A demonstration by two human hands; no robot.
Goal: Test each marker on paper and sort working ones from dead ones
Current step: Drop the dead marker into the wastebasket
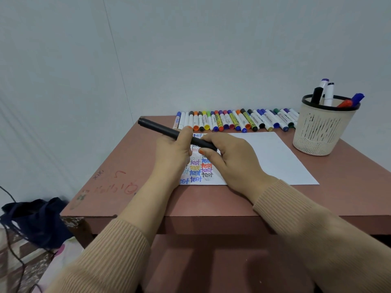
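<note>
The black marker (160, 129) is held in the air above the left part of the paper (275, 157), tilted, with its far end pointing up and to the left. The left hand (172, 151) grips the barrel near its middle, fingers curled round it. The right hand (230, 157) closes its fingers and thumb round the near end; whether that end is capped cannot be told.

The paper lies flat on the desk (131, 170). Its left part carries the word "test" written many times in several colours; its right part is blank.

A row of markers (232, 121) lies side by side along the back edge of the desk, just beyond the paper. A slotted basket (321, 132) stands upright at the right of the paper and holds several markers (328, 94).
</note>
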